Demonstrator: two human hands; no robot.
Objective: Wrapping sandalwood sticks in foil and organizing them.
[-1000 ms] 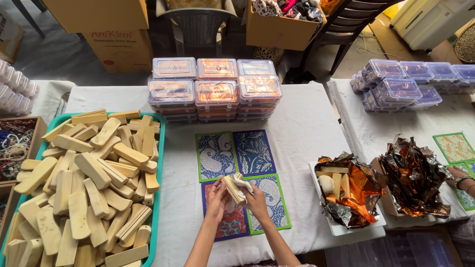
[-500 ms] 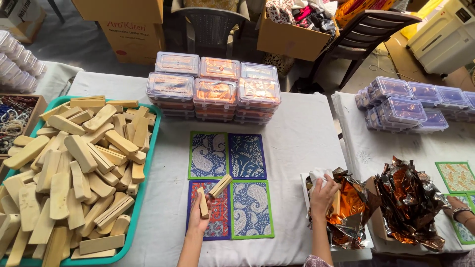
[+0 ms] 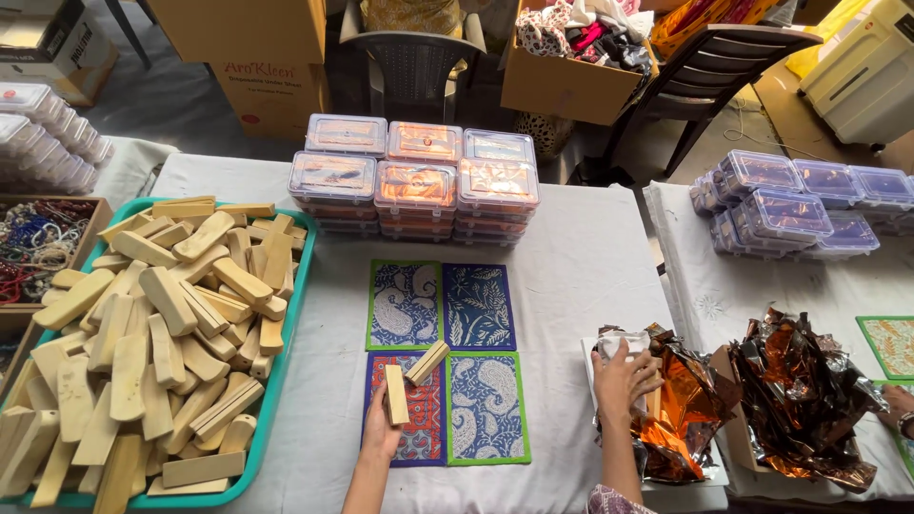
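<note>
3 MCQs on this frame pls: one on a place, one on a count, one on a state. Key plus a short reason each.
1. Where does the right hand rest?
A. on the teal tray
B. on the crumpled foil in the white tray
C. on the stacked clear boxes

2. How many patterned cards lie in the grid on the cloth?
A. two
B. four
C. six

3. What is the state of the left hand?
A. holding a wooden block upright over a card
B. flat and empty on the cloth
C. lifting a clear box

Key: 1 B, the right hand lies on the copper foil. 2 B, the patterned cards form a two-by-two grid. 3 A, the left hand grips a wooden block above the red card.
</note>
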